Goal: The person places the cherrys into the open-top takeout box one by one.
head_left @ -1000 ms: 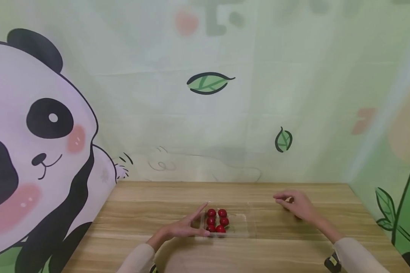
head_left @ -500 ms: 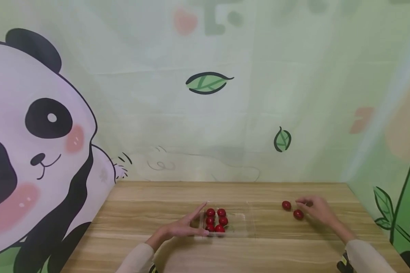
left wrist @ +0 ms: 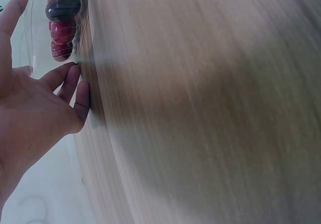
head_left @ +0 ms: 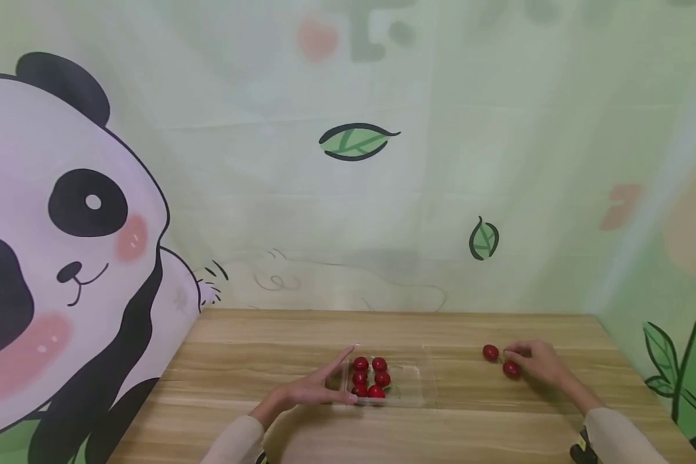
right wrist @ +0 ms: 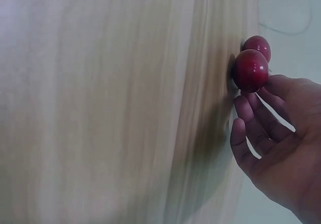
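Note:
In the head view my left hand (head_left: 310,388) holds the left end of a clear plastic box (head_left: 408,386), thumb at the near corner and forefinger at the far one. Several red cherries (head_left: 379,365) lie in two rows in the box's left half. The left wrist view shows the same hand (left wrist: 37,101) beside the box. To the right, my right hand (head_left: 536,362) pinches at the nearer of two loose cherries (head_left: 512,370); whether it has the fruit or its stem is hard to tell. The other loose cherry (head_left: 490,352) lies just beyond, to the left.
The wooden table (head_left: 255,335) carries the box left of centre and the loose cherries at right. Behind it hangs a pale green backdrop (head_left: 301,212) printed with a panda (head_left: 87,200) and leaves.
My right hand has drawn back to the right from over the loose cherries, uncovering them, then closed in at the nearer one. The left hand and the box have stayed put.

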